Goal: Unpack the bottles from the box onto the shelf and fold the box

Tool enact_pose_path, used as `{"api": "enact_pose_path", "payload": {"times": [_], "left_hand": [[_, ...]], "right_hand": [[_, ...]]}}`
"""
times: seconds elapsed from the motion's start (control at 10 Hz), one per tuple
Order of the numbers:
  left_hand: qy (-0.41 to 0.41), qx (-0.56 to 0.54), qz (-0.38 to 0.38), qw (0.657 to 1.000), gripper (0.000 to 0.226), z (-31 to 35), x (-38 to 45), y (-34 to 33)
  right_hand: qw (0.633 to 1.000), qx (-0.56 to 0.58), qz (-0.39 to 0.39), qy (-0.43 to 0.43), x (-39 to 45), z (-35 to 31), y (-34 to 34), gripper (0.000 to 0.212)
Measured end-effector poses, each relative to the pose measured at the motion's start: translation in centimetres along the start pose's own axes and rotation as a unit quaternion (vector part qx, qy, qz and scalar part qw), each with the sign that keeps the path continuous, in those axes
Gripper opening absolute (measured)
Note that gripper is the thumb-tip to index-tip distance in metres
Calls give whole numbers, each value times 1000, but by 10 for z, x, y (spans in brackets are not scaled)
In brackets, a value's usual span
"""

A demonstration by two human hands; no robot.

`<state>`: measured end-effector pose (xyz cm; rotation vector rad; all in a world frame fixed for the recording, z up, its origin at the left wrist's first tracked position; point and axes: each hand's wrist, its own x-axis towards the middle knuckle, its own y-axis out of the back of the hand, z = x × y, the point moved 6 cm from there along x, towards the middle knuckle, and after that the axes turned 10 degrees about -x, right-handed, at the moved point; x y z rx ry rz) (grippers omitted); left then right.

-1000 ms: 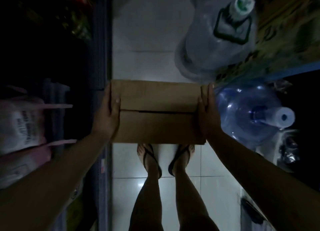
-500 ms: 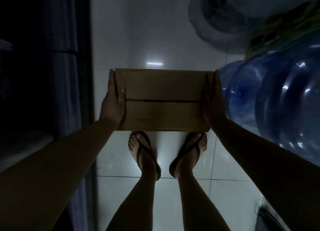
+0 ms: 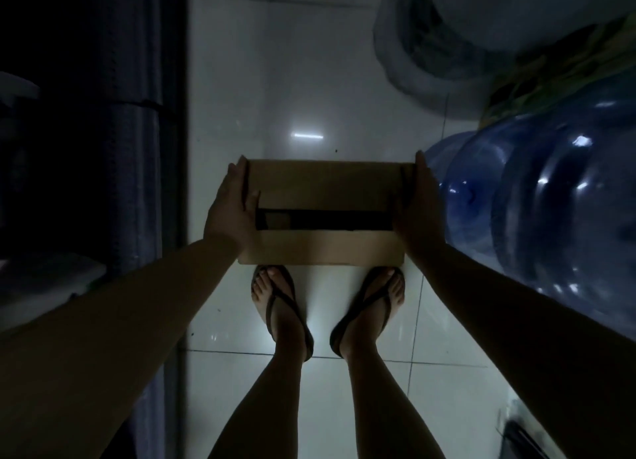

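Note:
A brown cardboard box (image 3: 323, 183) hangs level above the floor, just beyond my sandalled feet. My left hand (image 3: 230, 207) grips its left end, fingers straight along the side and thumb hooked over the top. At the right end, my right hand (image 3: 418, 204) holds it the same way. The two top flaps stand apart, leaving a dark slot (image 3: 323, 219) along the middle. Nothing inside can be made out. No bottles from the box show.
The scene is very dark. A shelf unit (image 3: 137, 131) with dim packages runs down the left. Large blue water jugs (image 3: 550, 200) crowd the right, a pale one (image 3: 447, 45) behind them. A white tiled floor (image 3: 292, 80) forms a narrow aisle between.
The view has tipped down and closer to the jugs. The box sits lower, nearer my feet, and its closed flaps have parted into a dark gap.

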<state>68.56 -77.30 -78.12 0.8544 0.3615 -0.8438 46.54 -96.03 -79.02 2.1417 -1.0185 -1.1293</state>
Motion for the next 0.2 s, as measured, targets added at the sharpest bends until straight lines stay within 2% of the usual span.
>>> {"api": "enact_pose_path", "payload": {"times": [0.1, 0.2], "left_hand": [[-15, 13, 1, 1000, 50, 32, -19, 18], [-33, 24, -18, 999, 45, 93, -48, 45]], "right_hand": [[999, -28, -19, 24, -15, -19, 16, 51], [994, -100, -21, 47, -41, -59, 51, 52]]}}
